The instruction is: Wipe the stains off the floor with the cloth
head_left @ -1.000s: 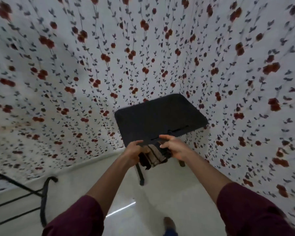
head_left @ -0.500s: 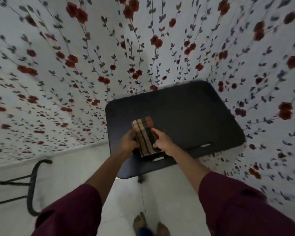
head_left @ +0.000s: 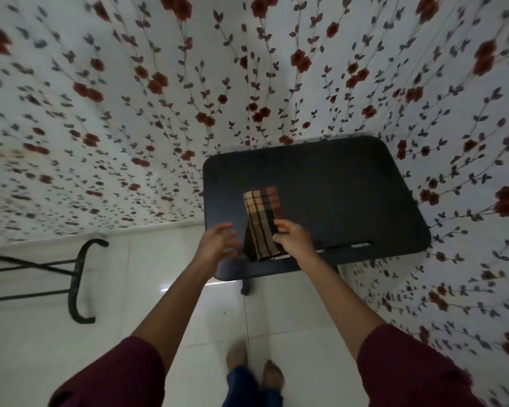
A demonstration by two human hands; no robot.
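A folded checked cloth in brown, tan and black lies on a small dark table. My right hand rests on the cloth's near right edge, fingers curled against it. My left hand hovers just left of the cloth with fingers spread, apart from it. The white tiled floor stretches below the table; no stain shows clearly on it.
Flower-patterned fabric covers the walls behind and right of the table. A black metal frame stands on the floor at the left. My bare feet stand on the tiles below the table's front edge.
The cloth went from held below the table's front edge up onto the tabletop. My left hand has since come off it and opened; the view has closed in on the table.
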